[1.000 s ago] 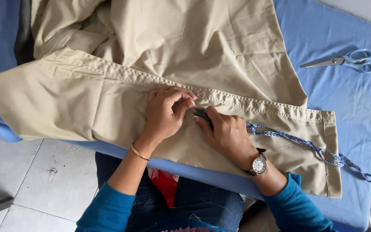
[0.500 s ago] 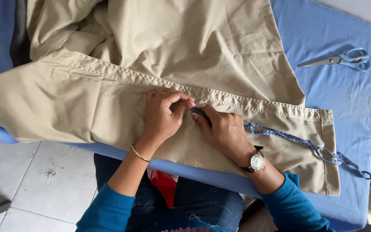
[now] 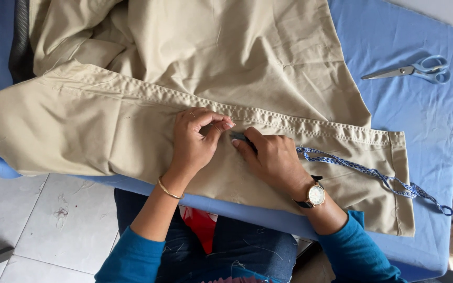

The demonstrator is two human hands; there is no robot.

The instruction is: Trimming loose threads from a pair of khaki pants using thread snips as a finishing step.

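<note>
Beige trousers (image 3: pixel 106 126) lie spread over a blue-covered table (image 3: pixel 394 42), one leg running left to right with its stitched seam on top. My left hand (image 3: pixel 195 137) rests on the leg just below the seam, fingers curled and pinching the cloth. Beside it my right hand (image 3: pixel 273 157), with a wristwatch, presses a small dark object (image 3: pixel 238 137) against the fabric; what it is I cannot tell. A blue patterned ribbon (image 3: pixel 373 175) trails from under my right hand toward the right table edge.
Scissors with light blue handles (image 3: pixel 415 71) lie on the blue cover at the far right. More beige cloth (image 3: pixel 226 47) is bunched at the back. White floor tiles (image 3: pixel 43 220) show below the table's near edge, and red items sit at the right.
Both hands stay at the same spot on the seam; only the camera has shifted slightly, so the scene sits a little further left.
</note>
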